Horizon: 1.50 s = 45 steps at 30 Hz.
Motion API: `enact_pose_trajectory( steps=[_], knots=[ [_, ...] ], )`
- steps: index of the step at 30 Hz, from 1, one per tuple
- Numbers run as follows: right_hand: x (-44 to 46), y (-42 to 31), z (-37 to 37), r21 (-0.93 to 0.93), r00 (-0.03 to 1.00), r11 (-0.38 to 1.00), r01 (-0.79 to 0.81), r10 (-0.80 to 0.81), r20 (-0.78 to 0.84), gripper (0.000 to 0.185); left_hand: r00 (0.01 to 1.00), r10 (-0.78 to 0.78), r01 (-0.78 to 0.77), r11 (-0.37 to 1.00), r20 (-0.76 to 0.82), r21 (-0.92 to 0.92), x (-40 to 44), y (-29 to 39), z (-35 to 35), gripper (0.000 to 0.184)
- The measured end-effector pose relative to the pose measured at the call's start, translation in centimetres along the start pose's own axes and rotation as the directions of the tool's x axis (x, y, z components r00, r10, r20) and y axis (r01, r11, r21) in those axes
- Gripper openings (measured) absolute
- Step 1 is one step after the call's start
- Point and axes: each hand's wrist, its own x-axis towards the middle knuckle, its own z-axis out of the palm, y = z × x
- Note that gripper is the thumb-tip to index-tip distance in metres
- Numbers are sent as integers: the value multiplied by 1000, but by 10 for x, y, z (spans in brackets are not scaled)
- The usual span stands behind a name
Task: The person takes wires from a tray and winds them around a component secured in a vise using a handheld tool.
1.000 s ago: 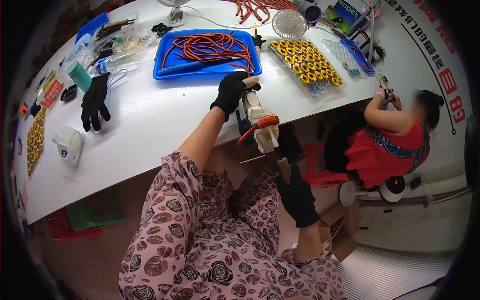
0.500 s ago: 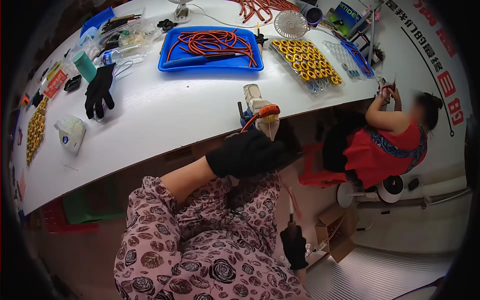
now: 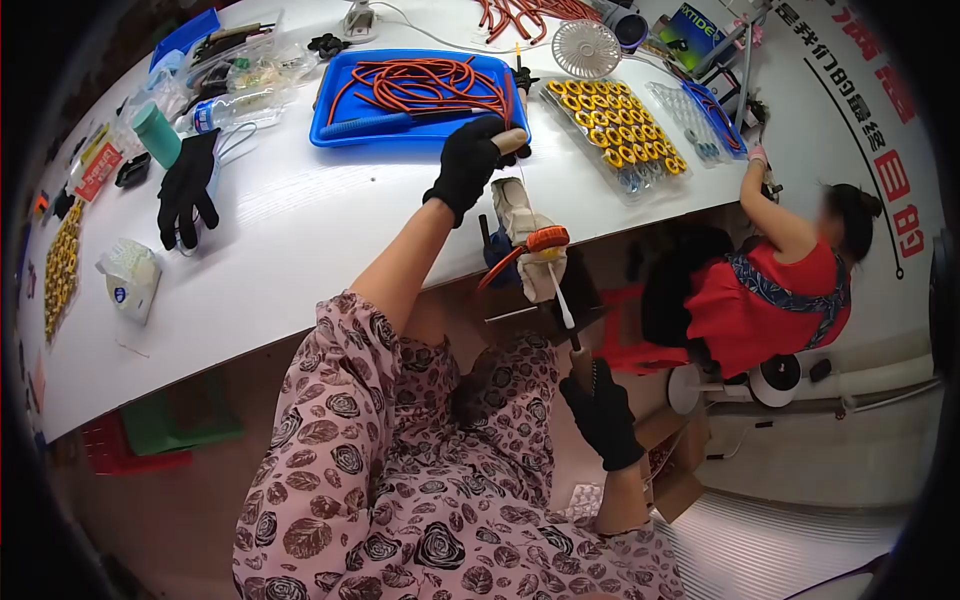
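Observation:
My right hand (image 3: 604, 415), in a black glove, is closed around a brown-handled tool (image 3: 581, 362). Its pale shaft (image 3: 562, 300) points up toward a ring wound with orange wire (image 3: 547, 238); whether the tip passes through is unclear. White padded jaws (image 3: 515, 207) of a small blue vise hold the ring at the table edge. A thick orange wire (image 3: 501, 268) curves out to the ring's left. My left hand (image 3: 468, 168), also black-gloved, is closed above the vise by the tray. A tan piece shows at its fingertips, and a thin line runs down toward the ring.
Behind my left hand, a blue tray (image 3: 330, 128) holds orange wires (image 3: 420, 85) and a blue-handled tool. Yellow rings (image 3: 615, 130) fill a clear pack to the right. A spare black glove (image 3: 188, 190) and tissue pack (image 3: 130, 278) lie left. A person in red (image 3: 760, 300) sits at right.
My left hand has risen from below the vise to the tray's front edge. My right hand has moved up, bringing the tool's shaft to the wound ring.

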Motion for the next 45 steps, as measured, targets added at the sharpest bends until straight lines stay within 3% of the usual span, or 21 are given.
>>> enact_pose_trajectory(
  steps=[2,5,7,8,10,11,13,16,19,21,23,25,27,29,32,33,35,39,42,44,45],
  knots=[
    [17,-2,-1,-97,995,990,101,-101,1,34,999,-31,31,1000,40,-4,5,-20,2,20],
    [48,-6,4,38,981,982,186,-183,-70,38,992,-105,107,994,75,-30,1,-24,5,21],
    [62,6,14,-417,822,790,450,-549,-152,43,980,-151,160,985,128,-62,0,-29,7,22],
    [56,-2,11,-415,823,791,449,-547,-152,43,979,-167,175,982,120,-68,-2,-28,8,23],
    [35,-25,3,-76,996,995,59,-64,-67,40,984,-154,155,988,86,-4,-1,-26,3,23],
    [24,-22,6,-79,996,995,59,-64,-65,40,989,-138,136,989,48,51,-3,-27,0,23],
    [-13,-7,17,35,989,989,-145,146,-13,35,1000,-15,15,998,7,57,-12,-18,-11,24],
    [-77,38,47,16,973,978,-207,208,-97,29,995,33,-14,981,-91,195,-24,-16,-26,23],
    [-93,23,41,127,959,969,-211,231,-167,28,999,45,-41,990,-21,133,-15,-17,-14,24],
    [-71,15,31,97,961,972,-216,229,-153,31,996,86,-77,972,-30,222,-10,-3,-4,25],
    [-42,8,24,39,980,993,-115,120,-157,34,971,226,-182,915,-82,359,-7,10,0,25],
    [-17,1,19,34,985,999,-40,45,-165,33,955,268,-210,915,-129,346,-13,31,7,21],
    [6,-5,13,21,985,999,31,-27,-168,33,901,410,-277,792,-138,544,-11,40,7,20],
    [20,-11,8,-82,946,969,233,-245,-212,32,913,391,-274,802,-119,531,0,27,1,20],
    [38,-13,10,-162,962,969,185,-212,-170,33,990,134,-143,911,49,386,13,-1,0,20],
    [45,-13,12,-165,963,969,184,-211,-167,33,998,-24,7,957,54,292,12,-9,3,22],
    [55,-13,16,-210,896,920,330,-375,-238,36,983,-171,161,976,59,149,5,-17,7,24],
    [40,-30,14,-222,963,956,193,-227,-143,36,980,-180,165,973,84,162,1,-23,5,28],
    [11,-19,29,-37,977,991,125,-130,-171,36,990,-144,140,945,-6,296,-15,-13,3,26],
    [-2,-10,38,-36,977,995,94,-99,-187,40,997,67,-71,952,23,298,-41,2,-9,38],
    [-21,-8,40,-23,989,998,-65,61,-137,43,980,199,-195,953,9,231,-65,20,-8,45]
  ],
)
